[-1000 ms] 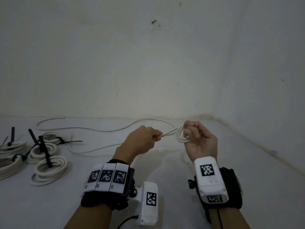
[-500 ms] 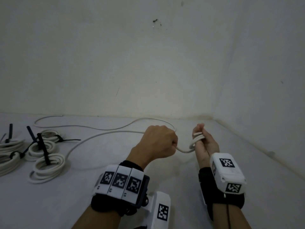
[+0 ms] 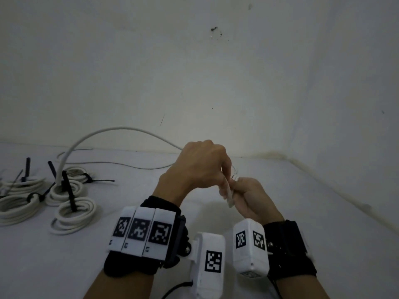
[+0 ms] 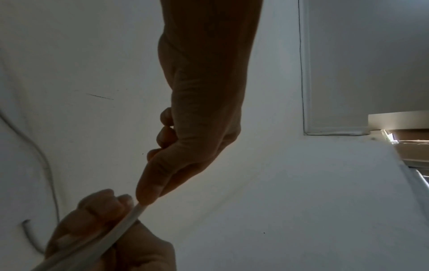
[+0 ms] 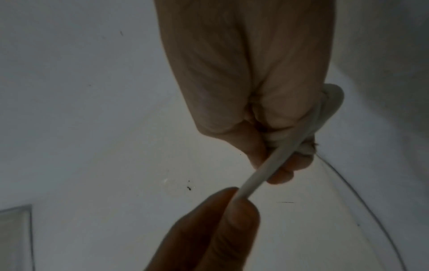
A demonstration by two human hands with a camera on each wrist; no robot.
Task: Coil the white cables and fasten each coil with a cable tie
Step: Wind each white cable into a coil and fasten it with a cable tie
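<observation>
Both hands hold the white cable [image 3: 229,196] above the worktop [image 3: 302,212]. The left grip [image 3: 200,167] pinches it. The right grip [image 3: 248,195], at 3 o'clock, squeezes its loops.

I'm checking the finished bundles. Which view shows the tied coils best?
The head view: the tied coils lie at the left on the white surface, black cable ties visible. Both wrist views show only hands and the cable being wound, no coils.

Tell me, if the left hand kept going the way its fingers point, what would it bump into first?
Most likely the right hand. The left hand pinches the white cable with fingertips aimed at it, almost touching, though depth is unclear.
</observation>
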